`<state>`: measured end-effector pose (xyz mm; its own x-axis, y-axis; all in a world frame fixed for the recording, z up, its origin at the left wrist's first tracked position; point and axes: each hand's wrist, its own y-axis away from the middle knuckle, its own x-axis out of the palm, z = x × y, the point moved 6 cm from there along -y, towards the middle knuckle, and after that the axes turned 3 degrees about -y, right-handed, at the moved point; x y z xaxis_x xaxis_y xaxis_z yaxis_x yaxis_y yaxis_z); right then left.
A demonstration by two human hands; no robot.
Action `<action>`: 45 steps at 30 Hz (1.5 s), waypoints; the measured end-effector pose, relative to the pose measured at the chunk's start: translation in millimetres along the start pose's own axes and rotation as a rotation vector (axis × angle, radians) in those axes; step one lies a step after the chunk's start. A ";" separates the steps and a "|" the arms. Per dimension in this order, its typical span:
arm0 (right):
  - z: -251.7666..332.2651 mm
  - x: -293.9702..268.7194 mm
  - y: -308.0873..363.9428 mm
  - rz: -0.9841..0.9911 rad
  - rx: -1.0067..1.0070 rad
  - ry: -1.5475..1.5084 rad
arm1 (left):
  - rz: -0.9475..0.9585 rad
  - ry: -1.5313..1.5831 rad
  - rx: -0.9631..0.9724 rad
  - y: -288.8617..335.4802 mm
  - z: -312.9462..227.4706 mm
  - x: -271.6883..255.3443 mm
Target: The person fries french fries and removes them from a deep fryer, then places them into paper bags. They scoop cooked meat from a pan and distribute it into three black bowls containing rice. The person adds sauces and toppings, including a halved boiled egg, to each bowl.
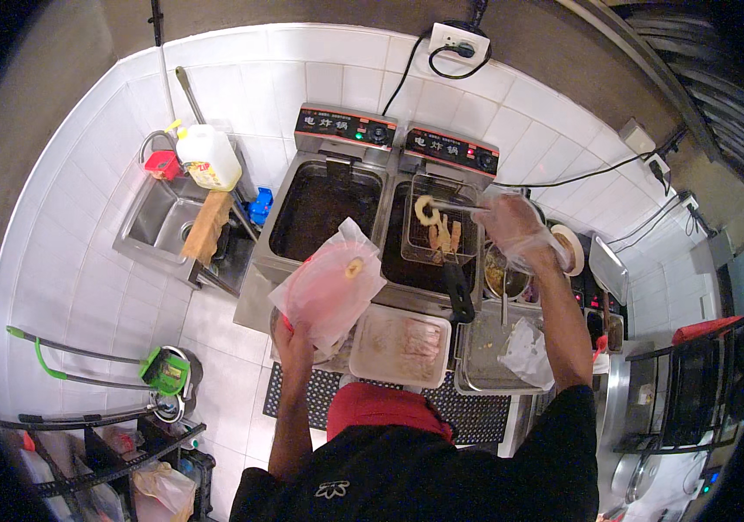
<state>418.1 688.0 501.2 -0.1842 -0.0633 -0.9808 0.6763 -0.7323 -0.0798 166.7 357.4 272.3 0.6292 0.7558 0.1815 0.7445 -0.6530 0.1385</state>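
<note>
My left hand (294, 342) grips the edge of a red tray lined with white paper (320, 291), held tilted before the left fryer. A small golden fried piece (354, 268) lies on the paper. In a clear plastic glove, my right hand (516, 228) is closed around metal tongs (459, 206) reaching left over the right fryer. At their tips is a pale golden fried ring (425, 210). Below it, a wire fry basket (413, 239) with a black handle (457, 291) holds several fried strips (446, 237).
The left fryer (324, 209) contains dark oil. A pale plastic tub (401, 346) and a metal tray (482, 361) with crumpled paper stand in front. Bowls (504, 270) sit at right. At left are a sink (150, 213), a white jug (208, 157) and a green dustpan (165, 371).
</note>
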 end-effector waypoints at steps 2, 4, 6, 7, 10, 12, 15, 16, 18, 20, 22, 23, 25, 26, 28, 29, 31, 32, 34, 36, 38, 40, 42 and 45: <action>28.7 -32.0 20.4 -0.152 -0.064 -0.105 | -0.003 -0.065 -0.047 -0.1 -4.1 4.5; 59.8 -40.9 32.6 -0.140 -0.163 -0.165 | 0.013 -0.129 -0.102 2.0 -8.0 11.8; 91.1 -29.0 36.3 -0.103 -0.272 -0.147 | 0.020 -0.027 -0.128 2.6 -11.7 21.4; 106.6 -16.4 34.1 -0.063 -0.328 -0.099 | 0.034 0.031 -0.141 2.6 -12.5 26.5; 120.6 7.8 32.2 0.044 -0.340 -0.034 | -0.004 -0.080 -0.154 2.4 -12.2 28.9; 114.1 15.7 30.5 0.154 -0.254 -0.035 | 0.000 -0.136 -0.126 -0.1 -10.8 29.2; 93.6 -4.0 27.2 0.066 -0.183 -0.059 | 0.033 -0.021 -0.163 -2.6 -2.6 28.8; 85.8 -11.0 25.8 0.059 -0.215 0.029 | 0.071 0.055 -0.190 -2.8 0.4 30.3; 53.4 -17.4 20.2 0.074 -0.020 0.053 | 0.049 0.013 -0.188 -3.5 1.2 26.7; 24.9 -10.8 14.8 0.128 0.054 0.063 | 0.049 0.001 -0.177 -3.5 -1.2 27.3; 8.4 8.3 13.5 0.073 0.008 0.106 | 0.046 0.022 -0.158 -2.0 -7.1 29.7; 0.4 25.6 9.0 0.153 -0.033 0.214 | 0.028 0.036 -0.148 -1.8 -10.6 31.3; -15.2 55.1 1.6 0.243 -0.100 0.308 | -0.016 0.064 -0.154 1.0 -17.2 33.6; -24.6 64.6 -3.1 0.201 -0.013 0.200 | -0.013 0.031 -0.150 1.8 -21.7 34.9; -37.1 76.3 -9.8 0.082 0.092 0.084 | -0.030 -0.047 -0.196 4.6 -26.2 34.3; -38.6 78.9 -12.8 0.056 0.074 0.077 | -0.013 -0.061 -0.170 5.1 -29.6 34.9; -40.4 77.3 -16.6 0.043 0.069 0.094 | -0.015 -0.084 -0.109 6.1 -31.7 32.6; -41.2 71.0 -16.1 0.028 0.072 0.087 | -0.007 -0.045 -0.125 5.3 -27.2 31.2; -44.1 52.0 -9.7 0.061 0.102 0.096 | 0.013 0.068 -0.098 3.1 -16.4 29.0; -36.6 24.2 1.2 -0.028 0.094 0.061 | -0.029 -0.030 -0.091 -0.3 -2.2 21.6; -19.2 -1.7 13.7 -0.126 0.062 0.034 | -0.036 -0.103 -0.069 -6.4 6.9 20.0; 1.9 -29.0 34.6 -0.221 -0.005 -0.001 | -0.044 -0.174 -0.099 -9.8 12.0 22.7; 15.6 -40.3 48.9 -0.194 0.114 -0.133 | 0.026 0.041 -0.073 -8.5 6.9 35.7; 57.8 -34.7 63.7 -0.212 0.077 -0.246 | 0.067 0.101 -0.098 -1.5 -9.2 49.8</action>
<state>426.5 604.4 540.4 -0.4884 -0.0592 -0.8706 0.5500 -0.7954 -0.2544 194.8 395.6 290.0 0.6470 0.7051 0.2901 0.6734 -0.7069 0.2165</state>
